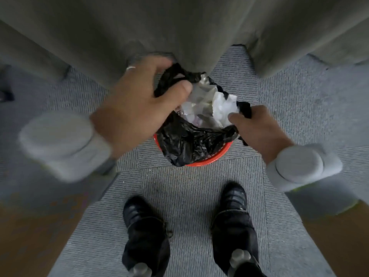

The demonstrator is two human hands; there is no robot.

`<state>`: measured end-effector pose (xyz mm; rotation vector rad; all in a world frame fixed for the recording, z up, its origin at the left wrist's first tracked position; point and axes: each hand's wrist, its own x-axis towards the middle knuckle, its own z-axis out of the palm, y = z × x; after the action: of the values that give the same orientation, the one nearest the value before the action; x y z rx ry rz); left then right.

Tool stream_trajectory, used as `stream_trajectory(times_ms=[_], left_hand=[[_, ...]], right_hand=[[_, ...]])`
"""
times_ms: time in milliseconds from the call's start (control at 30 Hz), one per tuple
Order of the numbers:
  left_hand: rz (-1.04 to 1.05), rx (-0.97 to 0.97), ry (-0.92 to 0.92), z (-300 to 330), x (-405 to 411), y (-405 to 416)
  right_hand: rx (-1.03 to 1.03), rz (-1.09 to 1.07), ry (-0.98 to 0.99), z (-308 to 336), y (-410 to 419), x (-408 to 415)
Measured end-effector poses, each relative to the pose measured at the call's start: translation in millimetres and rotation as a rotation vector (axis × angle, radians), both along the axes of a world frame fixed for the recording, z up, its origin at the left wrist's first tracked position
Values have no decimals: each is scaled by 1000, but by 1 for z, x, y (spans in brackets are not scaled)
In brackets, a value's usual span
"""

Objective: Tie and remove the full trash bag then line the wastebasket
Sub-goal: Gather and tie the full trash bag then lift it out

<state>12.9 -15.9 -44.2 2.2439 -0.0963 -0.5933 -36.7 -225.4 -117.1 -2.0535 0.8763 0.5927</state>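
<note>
Black trash bag [191, 140] is sitting in the red wastebasket [209, 159] at frame center, white paper waste [211, 104] showing. Left hand [139, 104] is pinching the bag's upper-left edge; right hand [257, 128] is closing round its right edge.

The wastebasket [209, 160] shows only its near red rim; the black trash bag [185, 140] covers the rest. The left hand [139, 104] is motion-blurred and hides the bag's left edge. The white contents [211, 104] cannot be identified. The bottom edge crops both legs.
</note>
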Motion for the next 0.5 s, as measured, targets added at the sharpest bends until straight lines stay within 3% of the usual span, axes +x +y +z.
stream_trajectory(times_ms=[200, 400, 500], left_hand=[[96, -116, 6, 34, -40, 10], [221, 119, -40, -21, -28, 3], [334, 251, 49, -52, -17, 3]], right_hand=[[-129, 56, -145, 24, 3, -21], [-19, -71, -39, 3, -5, -26], [21, -175, -106, -5, -9, -26]])
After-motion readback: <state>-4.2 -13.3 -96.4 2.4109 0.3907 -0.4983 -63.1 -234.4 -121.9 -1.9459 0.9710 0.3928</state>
